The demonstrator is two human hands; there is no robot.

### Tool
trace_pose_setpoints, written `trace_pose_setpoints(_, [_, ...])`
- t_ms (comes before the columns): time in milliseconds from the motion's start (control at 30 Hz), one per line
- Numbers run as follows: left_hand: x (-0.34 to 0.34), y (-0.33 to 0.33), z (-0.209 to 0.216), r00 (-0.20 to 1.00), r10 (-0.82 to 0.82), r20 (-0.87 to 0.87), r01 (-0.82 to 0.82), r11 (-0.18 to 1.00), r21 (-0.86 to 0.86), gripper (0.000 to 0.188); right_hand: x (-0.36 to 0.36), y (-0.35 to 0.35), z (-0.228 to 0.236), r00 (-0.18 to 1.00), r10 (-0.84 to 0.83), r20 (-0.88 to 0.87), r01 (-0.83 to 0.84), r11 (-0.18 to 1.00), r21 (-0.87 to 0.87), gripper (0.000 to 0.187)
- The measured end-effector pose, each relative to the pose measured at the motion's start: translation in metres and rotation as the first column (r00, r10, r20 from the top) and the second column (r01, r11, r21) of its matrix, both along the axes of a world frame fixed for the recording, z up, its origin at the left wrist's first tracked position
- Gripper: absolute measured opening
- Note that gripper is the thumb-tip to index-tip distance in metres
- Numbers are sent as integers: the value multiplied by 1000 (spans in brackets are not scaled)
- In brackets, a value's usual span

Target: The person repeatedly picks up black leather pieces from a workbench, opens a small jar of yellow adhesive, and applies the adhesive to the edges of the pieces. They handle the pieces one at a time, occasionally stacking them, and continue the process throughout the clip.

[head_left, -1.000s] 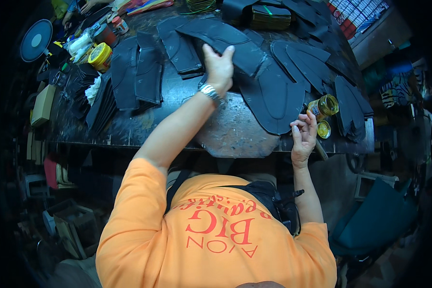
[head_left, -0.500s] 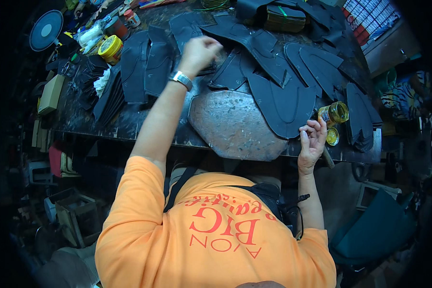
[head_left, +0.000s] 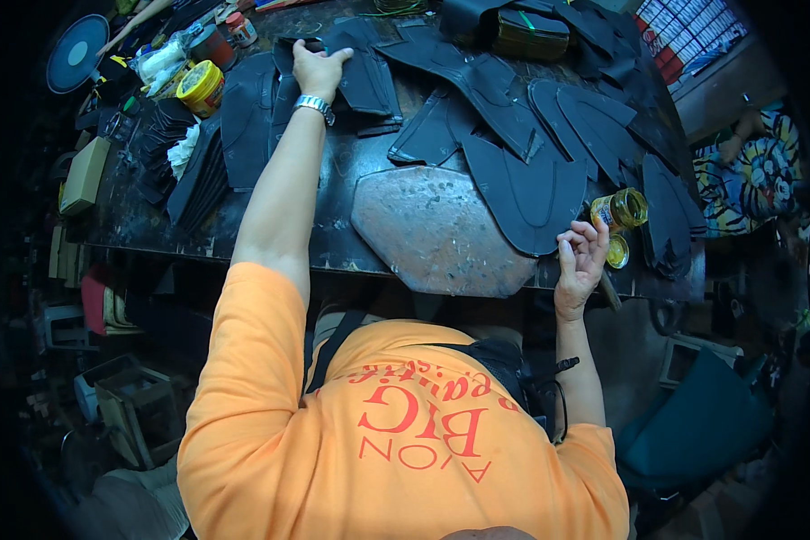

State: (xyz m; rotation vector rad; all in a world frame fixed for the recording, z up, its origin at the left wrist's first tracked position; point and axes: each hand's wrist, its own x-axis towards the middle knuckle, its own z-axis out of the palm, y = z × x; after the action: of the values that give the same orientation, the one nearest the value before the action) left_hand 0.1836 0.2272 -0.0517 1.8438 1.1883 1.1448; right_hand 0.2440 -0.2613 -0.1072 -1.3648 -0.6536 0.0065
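My left hand (head_left: 319, 72) reaches to the far left part of the table, its fingers on the top edge of a dark cut piece (head_left: 283, 94) and its thumb spread away. Beside it lies a stack of similar dark pieces (head_left: 366, 81) with pale marked lines. My right hand (head_left: 583, 270) rests at the front edge on the right, fingers half curled and thumb apart, with nothing visible in them. Just beyond its fingertips, a tilted glass jar (head_left: 619, 210) with yellowish contents stands next to a yellow-smeared lid (head_left: 617, 252). A large curved dark piece (head_left: 531, 202) lies nearby.
A worn stone-like slab (head_left: 441, 234) lies at the table's front. To the left are a yellow tub (head_left: 201, 88), crumpled white paper (head_left: 183, 151) and a tan box (head_left: 85, 175). More dark pieces (head_left: 594, 126) cover the right. Someone in patterned clothing (head_left: 747, 171) is at far right.
My left hand has moved left and farther away, from above the middle pieces to the edge of a dark piece, and its thumb has spread. My right hand stays by the jar.
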Motion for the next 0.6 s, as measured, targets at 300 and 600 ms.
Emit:
trace_pose_setpoints(300, [-112,-157,34,520,-287,805,750,604,-269,30,20,-28,58,906,-209,368,310,919,-242,22])
trace_pose_setpoints(600, [-157,-225,33,575,-681,454,622,3,-783,19,92,-52,137,597,204,776,665,416,-621,28])
